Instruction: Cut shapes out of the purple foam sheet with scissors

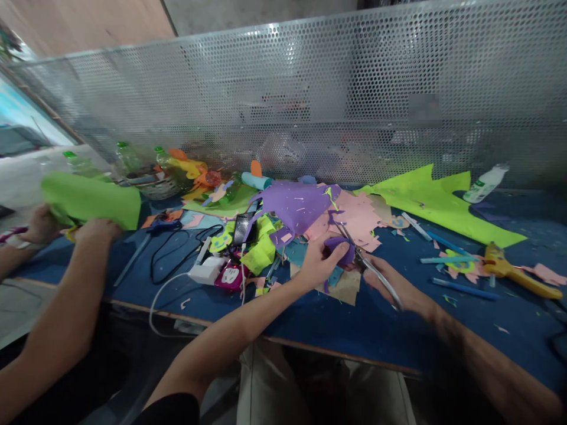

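Observation:
Between its thumb and fingers, my left hand [321, 260] pinches a small rounded purple piece [344, 250]. My right hand [383, 277] is closed around metal scissors [378, 276], whose blades point up and to the left, beside the purple piece. Just beyond both hands lies a large purple sheet [295, 203] with cut, jagged edges, partly over pink sheets [354, 218]. A brown scrap [348, 290] lies on the blue table under my hands.
At the left, another person's hands hold a green sheet [91, 198]. A white plug [206, 270] with a cable, yellow-handled pliers [509, 270], a white bottle [486, 183] and a lime sheet [436, 200] lie around. A perforated metal panel [310, 88] stands behind.

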Demonstrator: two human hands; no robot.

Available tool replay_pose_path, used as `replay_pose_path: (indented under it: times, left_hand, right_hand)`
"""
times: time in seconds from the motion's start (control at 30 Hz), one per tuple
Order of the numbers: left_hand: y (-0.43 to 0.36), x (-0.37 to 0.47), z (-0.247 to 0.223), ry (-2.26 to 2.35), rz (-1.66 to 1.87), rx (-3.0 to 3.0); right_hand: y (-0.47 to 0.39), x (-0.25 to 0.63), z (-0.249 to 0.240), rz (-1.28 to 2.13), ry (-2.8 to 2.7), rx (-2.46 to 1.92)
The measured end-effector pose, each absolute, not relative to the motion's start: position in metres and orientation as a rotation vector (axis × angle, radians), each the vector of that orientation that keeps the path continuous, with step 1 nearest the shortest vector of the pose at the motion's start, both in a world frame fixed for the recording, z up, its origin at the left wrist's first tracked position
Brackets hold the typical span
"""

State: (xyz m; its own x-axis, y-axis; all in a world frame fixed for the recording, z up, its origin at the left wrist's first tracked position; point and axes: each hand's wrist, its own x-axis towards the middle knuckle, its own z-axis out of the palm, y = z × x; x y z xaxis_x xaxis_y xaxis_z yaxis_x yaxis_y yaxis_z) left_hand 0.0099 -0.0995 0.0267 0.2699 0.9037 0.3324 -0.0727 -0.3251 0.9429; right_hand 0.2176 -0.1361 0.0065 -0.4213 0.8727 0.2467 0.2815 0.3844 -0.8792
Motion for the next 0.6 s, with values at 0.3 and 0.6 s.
replay_pose_path:
  times: [0.3, 0.6]
  left_hand:
    - [-0.1, 0.007, 0.029, 0.726, 1.134, 1.472]
    - [-0.1, 0.006, 0.036, 0.743, 1.021, 1.515]
  right_hand:
    - [-0.138, 0.229, 0.03, 1.016, -2.069, -0.891]
    - [-0.134, 0.24, 0.031, 0.971, -2.128, -0.903]
